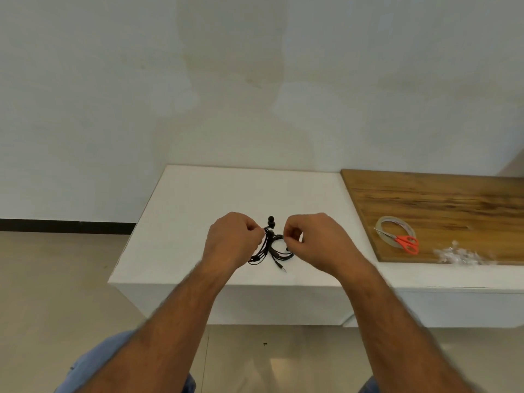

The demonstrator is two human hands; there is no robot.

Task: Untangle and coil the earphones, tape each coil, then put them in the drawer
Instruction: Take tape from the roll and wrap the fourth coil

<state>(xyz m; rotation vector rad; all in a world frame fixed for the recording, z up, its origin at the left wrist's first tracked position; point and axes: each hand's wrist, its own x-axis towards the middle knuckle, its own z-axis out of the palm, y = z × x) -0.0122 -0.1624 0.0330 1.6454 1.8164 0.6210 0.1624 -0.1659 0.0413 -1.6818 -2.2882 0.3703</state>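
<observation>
A bundle of black earphones (pixel 272 248) hangs between my two hands just above the white cabinet top (pixel 198 199). My left hand (pixel 232 239) pinches the cables at the bundle's upper left. My right hand (pixel 312 239) pinches them at the upper right. Two earbuds stick up between the hands, and the jack plug points down to the right, near the surface. Loops of cable droop below my fingers. No drawer shows in this view.
A roll of clear tape (pixel 395 229) and red-handled scissors (pixel 405 242) lie on a wooden board (pixel 442 202) to the right. Crumpled clear plastic (pixel 456 255) sits at the board's front edge. The floor lies left of the cabinet.
</observation>
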